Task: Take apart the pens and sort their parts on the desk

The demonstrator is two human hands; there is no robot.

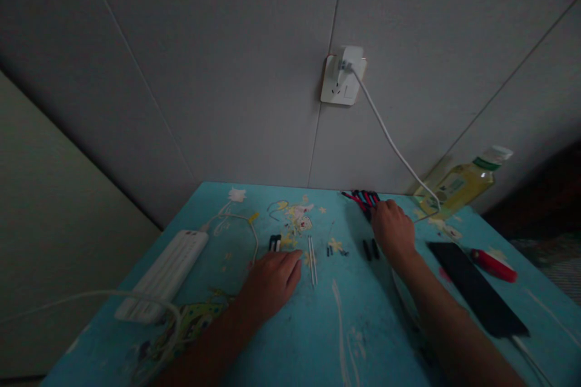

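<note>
My left hand lies palm down on the table, fingers stretched out and holding nothing I can see. Just beyond its fingers are small black-and-white pieces. Two thin white sticks, like pen refills, lie to its right. My right hand is closed at the end of several red-and-black pens by the table's back edge; its fingertips are partly hidden. Two short black tubes rest just left of my right wrist. Several tiny dark parts lie between the hands.
A white power strip with cables lies on the left of the blue patterned table. To the right are a dark phone, a red-handled object and a bottle of yellow liquid. A white cable hangs from the wall socket.
</note>
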